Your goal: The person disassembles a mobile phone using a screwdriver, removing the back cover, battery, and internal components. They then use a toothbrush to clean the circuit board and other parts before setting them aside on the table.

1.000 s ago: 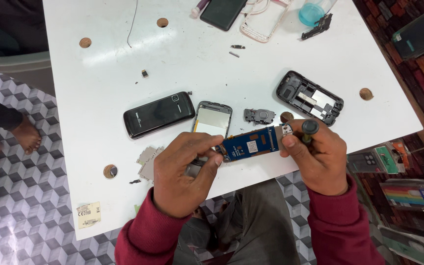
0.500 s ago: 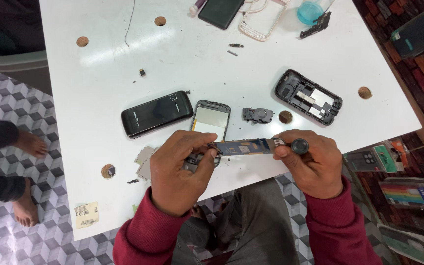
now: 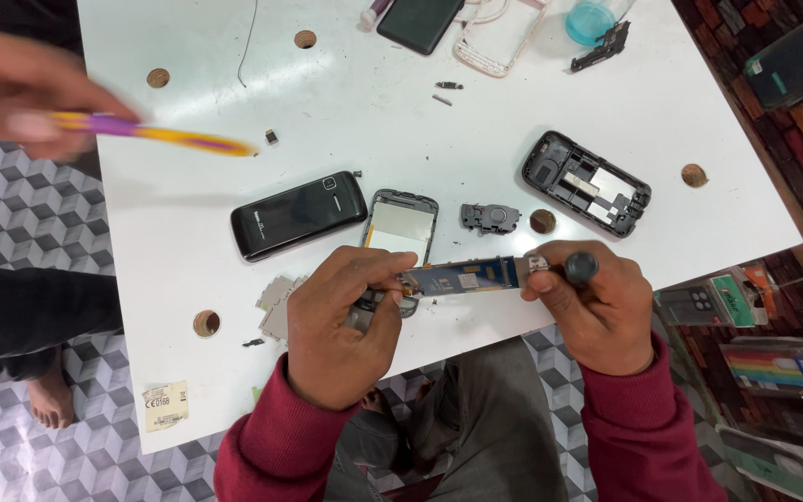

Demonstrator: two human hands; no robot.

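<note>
- The left hand (image 3: 341,330) had its grip closed on the left end of a thin blue circuit board (image 3: 462,277), thumb and fingertips pinching it by the edges.
- The right hand (image 3: 597,311) was closed round the dark round-capped handle of a small screwdriver (image 3: 580,268), and its fingertips also met the board's right end, at a small metal part there.
- The board was held level between the two hands, just above the near edge of the white counter (image 3: 188,214), spanning the gap from one grip to the other.
- Judged handling: the board looked light, stiff and thin, and fragile. It would likely crack if flexed, so the edge hold at both ends seemed the sound one, clear of the components on its face.
- Just beyond the left hand lay a display frame (image 3: 401,223) with a pale screen; to its left, a complete black phone (image 3: 297,214), face up.
- Beyond the board lay a small grey part (image 3: 490,218); farther right, an emptied black phone housing (image 3: 587,183).
- Silver shield pieces (image 3: 276,302) lay beside the left wrist.
- At the upper left another person's hand (image 3: 20,93), blurred, held a yellow and purple pen-like tool (image 3: 155,133) over the counter, well apart from the board.
</note>
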